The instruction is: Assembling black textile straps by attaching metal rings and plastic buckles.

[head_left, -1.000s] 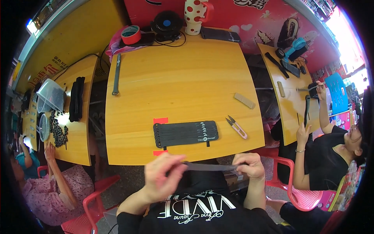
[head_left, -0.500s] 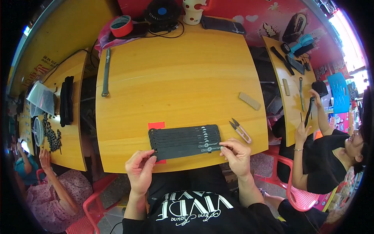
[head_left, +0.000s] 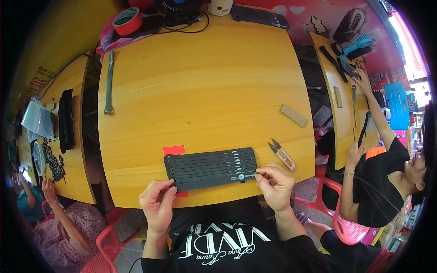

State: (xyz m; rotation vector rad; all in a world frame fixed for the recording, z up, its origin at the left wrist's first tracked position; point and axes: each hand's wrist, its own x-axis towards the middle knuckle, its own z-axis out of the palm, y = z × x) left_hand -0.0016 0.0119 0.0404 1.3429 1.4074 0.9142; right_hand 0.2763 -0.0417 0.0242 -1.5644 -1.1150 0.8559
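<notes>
A row of dark grey straps (head_left: 207,166) with pale printing lies overlapped in front of me on the yellow table. My left hand (head_left: 158,200) pinches the left end of the nearest strap (head_left: 205,182) between thumb and fingertips. At its other end, the thumb and forefinger of my right hand (head_left: 275,184) close on the edge. That strap lies flat and stretched along the near side of the row. Red tape (head_left: 174,149) shows on the tabletop behind the straps' left end, and a bit more of it pokes out in front.
Thread snips (head_left: 282,154) and a beige block (head_left: 294,115) lie to the right. One grey strap (head_left: 109,84) rests at the table's left edge. A red tape roll (head_left: 128,22) and a black fan (head_left: 177,9) stand at the back. Co-workers sit at side tables.
The nearest strap now sits closer onto the row; two front labels showed before, one shows now. My view has shifted slightly. The right co-worker's hand has reached toward the far end of their table.
</notes>
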